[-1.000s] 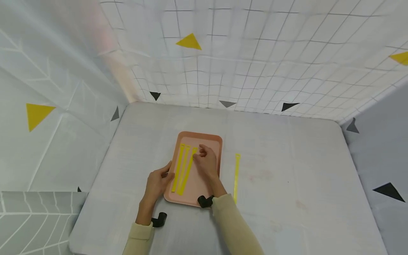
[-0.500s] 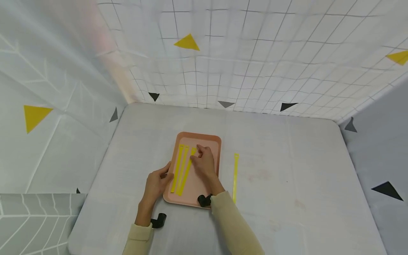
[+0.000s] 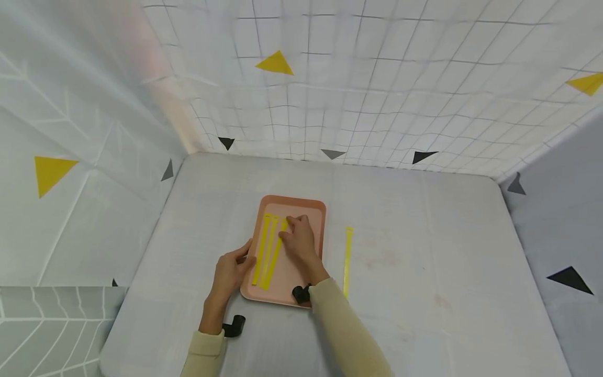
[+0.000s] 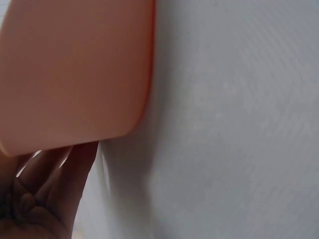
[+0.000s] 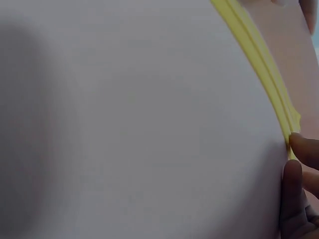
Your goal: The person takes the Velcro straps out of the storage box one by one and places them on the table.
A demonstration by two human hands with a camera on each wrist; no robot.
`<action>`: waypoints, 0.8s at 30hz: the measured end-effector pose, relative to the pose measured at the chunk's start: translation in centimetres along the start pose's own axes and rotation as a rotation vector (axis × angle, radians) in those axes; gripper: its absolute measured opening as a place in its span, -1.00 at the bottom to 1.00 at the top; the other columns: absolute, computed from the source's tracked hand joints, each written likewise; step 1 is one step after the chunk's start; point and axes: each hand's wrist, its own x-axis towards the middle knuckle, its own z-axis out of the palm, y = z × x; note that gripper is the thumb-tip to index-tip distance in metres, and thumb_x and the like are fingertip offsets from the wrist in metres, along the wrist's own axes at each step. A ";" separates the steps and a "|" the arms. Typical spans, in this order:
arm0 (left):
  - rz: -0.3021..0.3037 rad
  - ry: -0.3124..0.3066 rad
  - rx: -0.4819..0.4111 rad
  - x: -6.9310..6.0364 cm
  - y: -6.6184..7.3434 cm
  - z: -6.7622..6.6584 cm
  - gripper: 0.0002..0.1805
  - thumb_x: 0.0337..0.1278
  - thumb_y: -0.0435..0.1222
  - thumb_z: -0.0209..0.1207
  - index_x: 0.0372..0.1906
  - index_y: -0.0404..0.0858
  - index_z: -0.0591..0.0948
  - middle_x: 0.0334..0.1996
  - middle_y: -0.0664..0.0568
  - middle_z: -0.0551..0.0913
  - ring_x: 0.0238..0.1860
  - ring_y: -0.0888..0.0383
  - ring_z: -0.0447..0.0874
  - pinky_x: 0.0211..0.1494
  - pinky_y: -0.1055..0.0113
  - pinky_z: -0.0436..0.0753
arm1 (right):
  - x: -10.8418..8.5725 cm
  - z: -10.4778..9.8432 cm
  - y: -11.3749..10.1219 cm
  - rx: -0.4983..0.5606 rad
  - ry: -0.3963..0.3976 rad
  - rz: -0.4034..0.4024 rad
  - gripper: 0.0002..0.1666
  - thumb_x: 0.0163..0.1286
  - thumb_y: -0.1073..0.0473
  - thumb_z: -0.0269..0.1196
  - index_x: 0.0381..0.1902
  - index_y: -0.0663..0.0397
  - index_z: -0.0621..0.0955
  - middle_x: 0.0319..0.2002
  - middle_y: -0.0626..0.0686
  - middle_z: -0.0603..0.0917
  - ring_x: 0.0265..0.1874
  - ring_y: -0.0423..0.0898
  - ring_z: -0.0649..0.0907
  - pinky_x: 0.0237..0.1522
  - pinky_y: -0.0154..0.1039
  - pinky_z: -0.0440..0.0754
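A pink tray (image 3: pixel 293 200) lies on the table with several flat yellow strips on it, each with a slotted head. My left hand (image 3: pixel 234 271) grips the tray's left rim, thumb on top and fingers at the outer side; the left wrist view shows fingers (image 4: pixel 60 179) behind the pink wall. Over the tray, my right hand (image 3: pixel 303 242) is at the head end of the rightmost yellow strip (image 3: pixel 272 264). In the right wrist view its thumb and a finger pinch the end of a yellow strip (image 5: pixel 264 64). The rest of that hand is out of that view.
Another yellow strip (image 3: pixel 347 262) lies on the grey-white table (image 3: pixel 447 262) right of the tray, its near end close to my right sleeve (image 3: pixel 348 330). White gridded cloth (image 3: pixel 377 94) hangs behind the table, with more cloth at both sides.
My right hand has shifted slightly left over the tray, its thumb nearer the middle strip. The left hand keeps its hold on the tray. The whole head view has drifted a little.
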 end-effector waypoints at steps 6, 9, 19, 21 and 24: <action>0.000 0.004 0.013 0.0 0.0 -0.1 -0.44 0.22 -0.33 0.31 0.33 -0.22 0.49 0.05 -0.23 0.65 -0.09 -0.11 0.73 -0.13 0.09 0.70 | 0.2 -0.1 -0.3 -0.046 -0.006 0.002 -0.40 0.26 0.24 0.36 0.26 0.24 0.55 -0.04 0.19 0.46 -0.20 0.06 0.49 -0.01 -0.07 0.53; 0.001 0.003 0.017 0.0 0.0 0.0 -0.44 0.22 -0.33 0.31 0.33 -0.21 0.49 0.05 -0.23 0.66 -0.09 -0.11 0.73 -0.11 0.08 0.70 | 0.2 -0.1 -0.3 -0.060 -0.001 -0.001 -0.44 0.26 0.24 0.37 0.23 0.24 0.57 -0.06 0.18 0.46 -0.23 0.04 0.48 -0.04 -0.09 0.52; 0.003 0.003 0.019 -0.1 -0.2 0.1 -0.44 0.22 -0.33 0.31 0.34 -0.21 0.49 0.04 -0.24 0.66 -0.10 -0.10 0.74 -0.14 0.11 0.70 | -0.1 -0.2 -0.1 -0.024 0.016 0.008 -0.73 0.24 0.28 0.36 -0.08 0.22 0.67 -0.20 0.10 0.46 -0.32 0.00 0.47 -0.18 -0.14 0.51; 0.004 0.006 0.021 -0.1 -0.2 0.1 -0.44 0.22 -0.34 0.31 0.33 -0.22 0.49 0.02 -0.24 0.67 -0.11 -0.10 0.74 -0.16 0.12 0.71 | -0.2 -0.2 0.0 0.008 0.022 0.001 -0.76 0.23 0.30 0.36 -0.13 0.21 0.65 -0.24 0.08 0.48 -0.35 -0.02 0.47 -0.23 -0.17 0.50; 0.005 0.012 0.024 0.0 -0.3 0.1 -0.44 0.22 -0.33 0.32 0.33 -0.22 0.50 0.01 -0.23 0.68 -0.12 -0.09 0.74 -0.17 0.13 0.71 | -0.3 -0.2 0.1 0.060 0.030 -0.015 -0.76 0.22 0.34 0.35 -0.13 0.21 0.62 -0.33 0.04 0.52 -0.39 -0.05 0.49 -0.29 -0.21 0.51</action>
